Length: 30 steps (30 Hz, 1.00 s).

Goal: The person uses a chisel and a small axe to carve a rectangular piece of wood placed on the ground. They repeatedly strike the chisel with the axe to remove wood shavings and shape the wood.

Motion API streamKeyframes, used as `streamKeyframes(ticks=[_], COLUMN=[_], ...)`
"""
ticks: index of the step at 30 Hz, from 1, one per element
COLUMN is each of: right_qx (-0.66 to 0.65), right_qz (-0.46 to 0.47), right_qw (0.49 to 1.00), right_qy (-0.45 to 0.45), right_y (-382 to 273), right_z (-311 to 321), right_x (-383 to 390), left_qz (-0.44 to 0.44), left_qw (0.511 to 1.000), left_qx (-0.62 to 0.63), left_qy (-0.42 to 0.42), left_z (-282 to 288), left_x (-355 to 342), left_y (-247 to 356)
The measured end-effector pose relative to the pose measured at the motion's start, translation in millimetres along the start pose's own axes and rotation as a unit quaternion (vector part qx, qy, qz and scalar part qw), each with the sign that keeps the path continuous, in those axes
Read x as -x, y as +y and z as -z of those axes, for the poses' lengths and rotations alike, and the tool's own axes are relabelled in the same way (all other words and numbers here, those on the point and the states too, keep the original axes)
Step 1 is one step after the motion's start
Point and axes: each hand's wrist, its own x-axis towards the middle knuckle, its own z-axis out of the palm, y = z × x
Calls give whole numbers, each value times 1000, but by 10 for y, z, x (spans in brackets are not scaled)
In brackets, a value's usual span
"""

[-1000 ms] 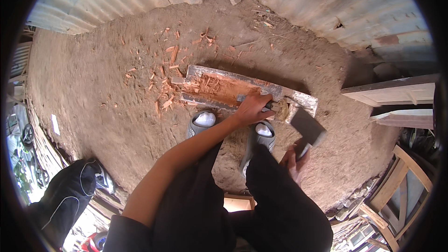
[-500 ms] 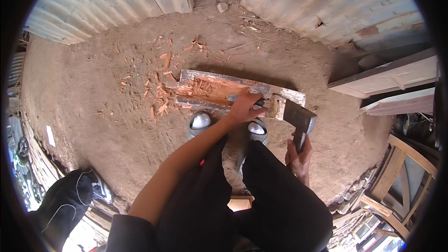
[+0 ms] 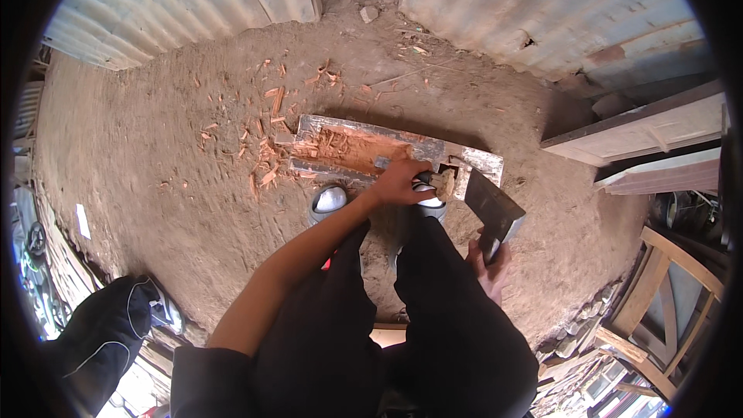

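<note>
A long wooden block (image 3: 472, 161) with a reddish hollow cut into it lies on the dirt ground in front of my shoes. My left hand (image 3: 399, 183) is closed around a chisel (image 3: 382, 162), whose metal blade points left into the hollow. The chisel's pale, frayed handle end sticks out on the right of my fist. On the right, my right hand (image 3: 491, 266) grips a hatchet (image 3: 492, 207) by its short handle. The broad dark head is raised just right of the chisel's end, apart from it. Loose chips lie inside the hollow.
Reddish wood chips (image 3: 267, 174) are scattered left of the block. Corrugated metal sheets (image 3: 542, 8) stand at the back. A wooden panel (image 3: 642, 125) leans at right, above a wooden chair frame (image 3: 658, 302). Another person's dark-clothed leg (image 3: 108, 333) is at lower left.
My left hand and the chisel's handle end have shifted slightly nearer to me and left. The hatchet has tilted a little, and my right hand has moved slightly left.
</note>
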Motion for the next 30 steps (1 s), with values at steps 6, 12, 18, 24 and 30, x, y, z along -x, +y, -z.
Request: streamKeyframes(ticks=[6,12,18,24,30], right_qx=[36,-159,-25,-21,-183], right_qz=[-17,-15,-70,-98,-90], right_qw=[999,984,996,994,979], right_qy=[-10,75,-47,-43,14], right_y=[602,522,519,457,596], right_z=[-122,-166,-62,-175,-106], right_x=[-44,-85,-276,-340,-285], left_qz=[-16,-9,-8,-5,6], left_qw=[999,999,998,997,996], left_qx=[-46,-28,-60,-64,-71], left_qy=[2,39,31,48,54], left_z=[-94,-111,-93,-116,-113], left_x=[50,-61,-60,-22,-63], left_y=[-89,23,-34,-80,-75])
